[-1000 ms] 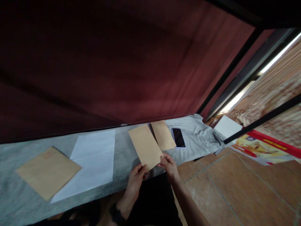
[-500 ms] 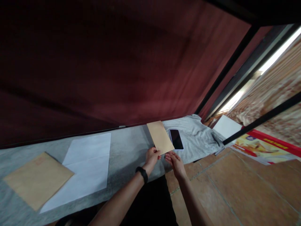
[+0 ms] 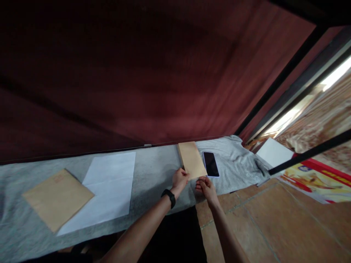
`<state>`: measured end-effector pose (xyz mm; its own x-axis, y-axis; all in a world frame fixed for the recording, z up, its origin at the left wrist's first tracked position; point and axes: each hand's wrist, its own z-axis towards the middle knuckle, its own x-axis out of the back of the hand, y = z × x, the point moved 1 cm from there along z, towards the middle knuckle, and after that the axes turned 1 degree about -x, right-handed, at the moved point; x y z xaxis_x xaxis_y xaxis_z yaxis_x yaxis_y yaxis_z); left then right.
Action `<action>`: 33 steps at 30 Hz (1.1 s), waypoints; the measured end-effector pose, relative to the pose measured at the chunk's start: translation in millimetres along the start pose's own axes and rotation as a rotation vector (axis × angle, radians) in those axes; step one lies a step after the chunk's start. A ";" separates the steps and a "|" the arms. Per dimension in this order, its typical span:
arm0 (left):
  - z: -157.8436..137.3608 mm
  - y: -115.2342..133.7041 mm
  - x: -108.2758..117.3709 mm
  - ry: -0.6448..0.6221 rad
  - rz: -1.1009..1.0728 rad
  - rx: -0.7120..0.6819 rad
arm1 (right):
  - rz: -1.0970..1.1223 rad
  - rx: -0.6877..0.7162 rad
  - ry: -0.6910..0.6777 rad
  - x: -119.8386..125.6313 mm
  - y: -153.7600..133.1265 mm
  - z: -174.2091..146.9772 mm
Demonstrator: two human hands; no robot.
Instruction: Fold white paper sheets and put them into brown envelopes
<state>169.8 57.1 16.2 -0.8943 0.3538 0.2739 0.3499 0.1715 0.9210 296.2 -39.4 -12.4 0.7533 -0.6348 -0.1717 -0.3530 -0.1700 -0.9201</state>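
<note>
- Left hand [image 3: 180, 179] pinches a brown envelope [image 3: 192, 159] near seven o'clock.
- Right hand [image 3: 206, 187] curls at its five o'clock; grip unclear.
- Envelope is over gray cloth [image 3: 159, 160], phone [image 3: 211, 164] at three o'clock.

A dark red fabric wall [image 3: 170, 84] fills most of the background, nearly black at the upper left. Black bars [image 3: 283, 80] slant across the right side; beyond them, bright light [image 3: 338, 75] shows beside a blurred brown-and-cream surface [image 3: 329, 117]. Grey cloth [image 3: 156, 160] covers a long ledge above the brown tiled floor [image 3: 298, 223].
</note>
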 end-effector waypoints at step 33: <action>-137.1 -67.6 211.9 0.377 1.175 -0.105 | -0.425 0.160 -0.409 -120.9 52.5 -68.9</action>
<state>-81.6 -5.6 50.0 -0.0839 -0.0463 0.9954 0.9856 -0.1513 0.0760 148.4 -23.4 -15.6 0.9731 -0.1901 0.1302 0.0893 -0.2098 -0.9737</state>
